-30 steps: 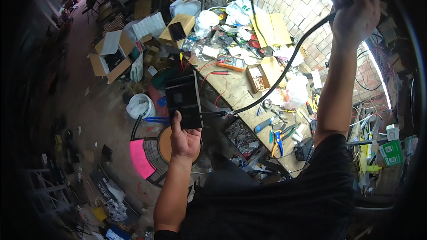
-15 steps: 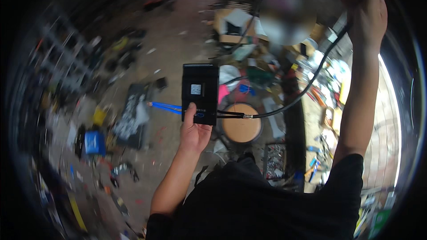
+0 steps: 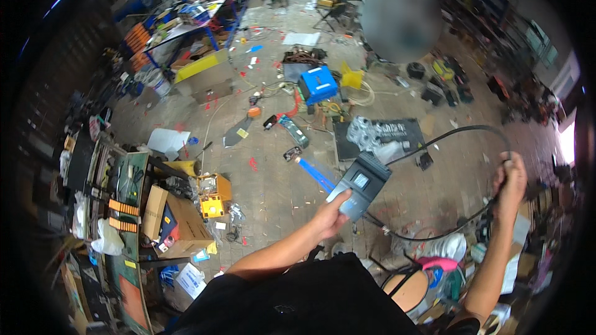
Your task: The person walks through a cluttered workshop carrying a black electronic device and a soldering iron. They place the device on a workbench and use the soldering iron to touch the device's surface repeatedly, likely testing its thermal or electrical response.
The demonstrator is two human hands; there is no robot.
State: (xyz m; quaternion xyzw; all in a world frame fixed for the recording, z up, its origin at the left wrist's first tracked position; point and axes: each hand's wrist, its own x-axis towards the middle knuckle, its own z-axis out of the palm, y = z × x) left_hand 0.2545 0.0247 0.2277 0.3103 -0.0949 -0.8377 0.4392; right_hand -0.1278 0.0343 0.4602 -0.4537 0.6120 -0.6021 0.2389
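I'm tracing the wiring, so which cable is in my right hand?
The long black cable, curving into your right hand; the blue cables stick out left of the grey device, away from that hand.

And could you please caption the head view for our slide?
Left hand holds a grey box; right hand grips a black cable over a cluttered floor.

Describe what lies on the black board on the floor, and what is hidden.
Crumpled clear plastic lies on the black board. The grey box in the left hand covers part of the board's near edge; anything under the plastic cannot be made out.
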